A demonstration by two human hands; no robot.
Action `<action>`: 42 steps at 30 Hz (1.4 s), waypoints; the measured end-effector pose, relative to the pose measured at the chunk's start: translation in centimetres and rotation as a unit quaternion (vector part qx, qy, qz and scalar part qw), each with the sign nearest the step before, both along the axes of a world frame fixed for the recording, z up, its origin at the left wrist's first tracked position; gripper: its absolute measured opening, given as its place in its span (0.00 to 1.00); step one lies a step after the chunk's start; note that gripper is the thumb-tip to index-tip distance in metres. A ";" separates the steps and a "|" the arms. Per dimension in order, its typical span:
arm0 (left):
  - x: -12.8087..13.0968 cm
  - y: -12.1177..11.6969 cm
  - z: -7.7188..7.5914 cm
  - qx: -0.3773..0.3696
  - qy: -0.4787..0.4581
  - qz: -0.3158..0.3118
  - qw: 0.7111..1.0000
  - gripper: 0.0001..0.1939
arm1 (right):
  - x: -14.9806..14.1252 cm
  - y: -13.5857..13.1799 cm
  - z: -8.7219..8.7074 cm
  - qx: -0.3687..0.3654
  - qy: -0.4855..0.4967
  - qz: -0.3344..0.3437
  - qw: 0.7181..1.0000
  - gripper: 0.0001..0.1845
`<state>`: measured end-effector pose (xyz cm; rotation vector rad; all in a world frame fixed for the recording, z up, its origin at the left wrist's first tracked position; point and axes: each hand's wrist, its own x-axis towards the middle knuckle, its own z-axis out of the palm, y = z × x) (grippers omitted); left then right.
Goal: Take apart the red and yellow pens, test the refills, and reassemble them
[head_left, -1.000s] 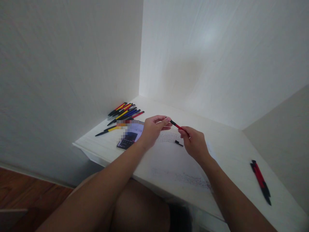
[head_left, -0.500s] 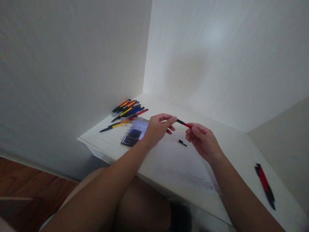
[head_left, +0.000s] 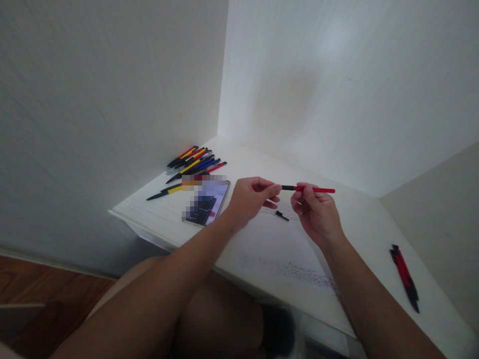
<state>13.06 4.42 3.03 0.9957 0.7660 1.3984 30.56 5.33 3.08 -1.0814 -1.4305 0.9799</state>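
Both my hands hold one red pen (head_left: 324, 190) with a black grip, level above a sheet of paper (head_left: 277, 244). With thumb and fingers my left hand (head_left: 252, 197) pinches the pen's black tip end. My right hand (head_left: 318, 209) is closed around the red barrel, whose far end sticks out to the right. On the paper below and between the hands lies a small black clip-like pen part (head_left: 282, 216). Rows of small marks cover parts of the sheet.
A phone (head_left: 207, 204), partly blurred out, lies left of my left hand. Behind it is a pile of red, yellow, blue and black pens (head_left: 194, 162) by the wall. Red and black pens (head_left: 404, 276) lie at the right of the white table (head_left: 374, 239).
The pen has turned from slanted to nearly level, and more of its red barrel shows beyond my right hand. Both hands have shifted slightly right. The black part stays on the paper.
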 end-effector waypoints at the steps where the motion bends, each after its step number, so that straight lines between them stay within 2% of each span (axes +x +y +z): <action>1: 0.0 -0.1 0.2 0.009 0.006 0.006 1.000 0.05 | -0.1 -0.1 0.0 0.003 -0.006 -0.002 1.000 0.18; 5: 0.1 -0.8 0.6 0.035 0.041 0.031 0.998 0.05 | -0.3 -0.3 0.2 0.005 -0.015 -0.012 1.000 0.18; 9: 0.3 -1.2 0.8 0.075 0.091 0.067 0.991 0.05 | -0.6 -0.6 0.3 -0.018 0.039 -0.018 0.999 0.17; 15: 0.1 -1.5 0.6 0.178 0.161 0.108 0.965 0.04 | -1.0 -0.9 0.7 -0.052 0.169 0.021 0.984 0.15; 19: -0.2 -1.7 0.7 0.239 0.188 0.123 0.945 0.03 | -1.3 -1.5 1.4 -0.056 0.189 0.040 0.980 0.13; 23: 0.2 -2.1 0.3 0.233 0.226 0.096 0.941 0.02 | -1.2 -1.8 1.5 -0.071 0.209 0.101 0.970 0.17; 25: 0.4 -2.8 0.2 0.212 0.267 0.102 0.935 0.04 | -0.9 -1.6 1.3 -0.093 0.203 0.127 0.966 0.18; 28: 0.3 -5.1 0.1 0.182 0.359 0.179 0.898 0.14 | -0.4 -0.9 0.6 -0.121 0.186 0.113 0.969 0.11; 29: 0.1 -6.1 0.0 0.185 0.397 0.179 0.881 0.15 | -0.3 -0.6 0.2 -0.130 0.179 0.105 0.970 0.11; 30: -0.1 -7.2 -0.2 0.196 0.434 0.149 0.867 0.14 | -0.3 -0.3 -0.3 -0.139 0.168 0.101 0.971 0.12; 32: -0.4 -9.2 -0.9 0.227 0.490 0.051 0.840 0.09 | -0.4 0.1 -1.4 -0.154 0.125 0.107 0.974 0.15; 35: -0.6 -11.3 -2.7 0.261 0.541 -0.074 0.796 0.12 | -0.7 0.3 -3.2 -0.146 0.047 0.113 0.982 0.11; 38: -0.7 -12.1 -4.2 0.238 0.588 -0.127 0.763 0.21 | -0.9 0.2 -4.7 -0.122 0.005 0.097 0.988 0.10; 42: -1.4 -11.8 -4.2 0.194 0.590 -0.182 0.762 0.31 | -1.3 0.0 -5.1 -0.095 -0.016 0.090 0.991 0.08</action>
